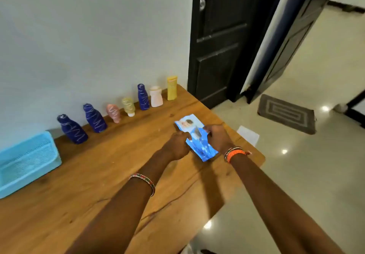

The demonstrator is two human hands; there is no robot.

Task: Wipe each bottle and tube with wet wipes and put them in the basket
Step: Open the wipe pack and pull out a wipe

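Note:
A blue pack of wet wipes [190,124] lies on the wooden table [98,174] near its right edge. My left hand [177,145] grips the pack's left side and my right hand [217,138] holds its right side. Along the wall stands a row of several bottles and tubes: three dark blue bottles [72,129] [95,118] [143,97], a pink tube [113,113], a pale yellow tube [128,106], a white-pink bottle [156,96] and a yellow tube [172,88]. A light blue mesh basket [27,160] sits at the table's left.
The table's right edge drops to a glossy tiled floor [296,174]. A dark door [221,36] stands open behind the table's far corner. A grey doormat [286,113] and a white sheet [247,135] lie on the floor.

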